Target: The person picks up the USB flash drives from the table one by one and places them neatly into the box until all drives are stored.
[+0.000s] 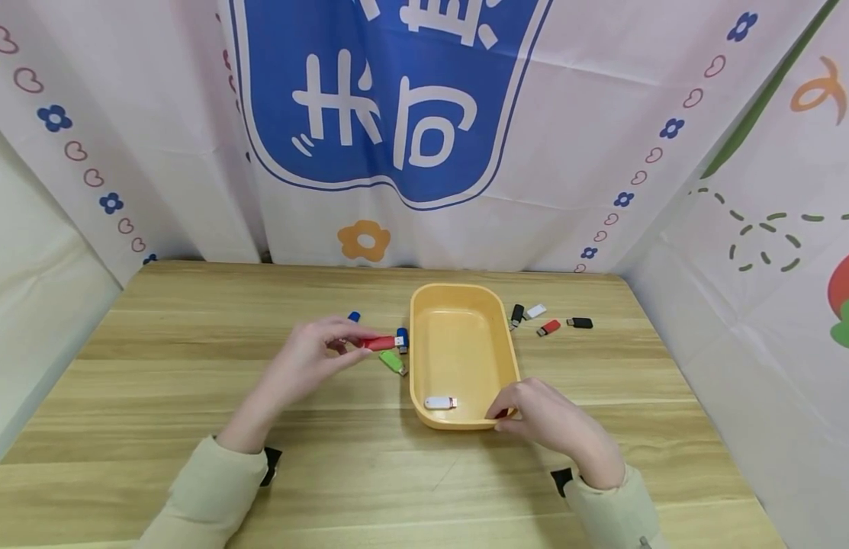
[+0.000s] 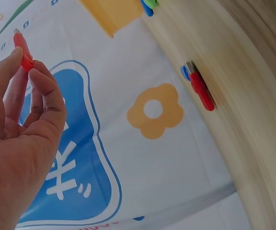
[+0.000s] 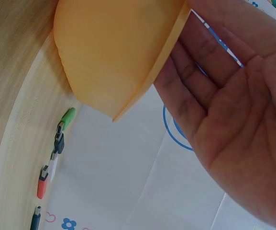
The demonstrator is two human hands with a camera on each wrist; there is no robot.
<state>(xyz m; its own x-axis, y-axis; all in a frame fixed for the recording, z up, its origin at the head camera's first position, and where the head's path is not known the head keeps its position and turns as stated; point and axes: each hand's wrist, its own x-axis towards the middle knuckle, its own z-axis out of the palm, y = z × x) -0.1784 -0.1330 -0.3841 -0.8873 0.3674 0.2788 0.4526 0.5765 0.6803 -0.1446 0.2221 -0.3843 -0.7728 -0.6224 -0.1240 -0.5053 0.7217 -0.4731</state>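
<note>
Here, yellow bin (image 1: 458, 354) holds white USB stick (image 1: 438, 402).

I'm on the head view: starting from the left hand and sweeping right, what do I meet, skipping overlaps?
Left hand → red USB stick it pinches → yellow tray → white USB stick outside the tray → far-right black USB stick.
</note>
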